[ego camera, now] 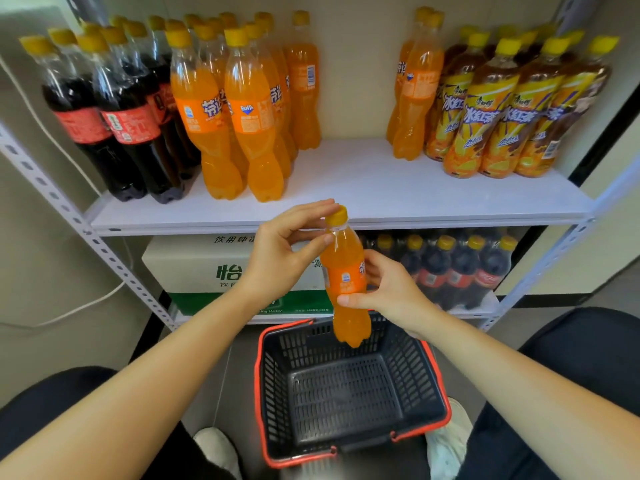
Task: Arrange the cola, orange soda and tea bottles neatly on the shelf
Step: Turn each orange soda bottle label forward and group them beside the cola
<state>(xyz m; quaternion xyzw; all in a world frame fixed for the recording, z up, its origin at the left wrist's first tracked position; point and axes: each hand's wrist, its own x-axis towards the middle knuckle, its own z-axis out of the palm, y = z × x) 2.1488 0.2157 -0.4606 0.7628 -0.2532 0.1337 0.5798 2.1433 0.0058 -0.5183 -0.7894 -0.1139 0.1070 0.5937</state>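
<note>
**A:** Your left hand (280, 258) pinches the neck of the orange soda bottle (346, 275), thumb in front and fingers behind the yellow cap.

**B:** And your right hand (391, 289) grips its body at the label, thumb across the front. You hold it nearly upright at centre frame, over the far rim of the basket (259, 375).

**A:** On the shelf (363, 181) above, cola bottles (104, 126) stand at upper left with orange sodas (239, 116) beside them.

**B:** Across a bare gap, two more orange ones (412, 91) touch your tea bottles (502, 116) at upper right.
</note>
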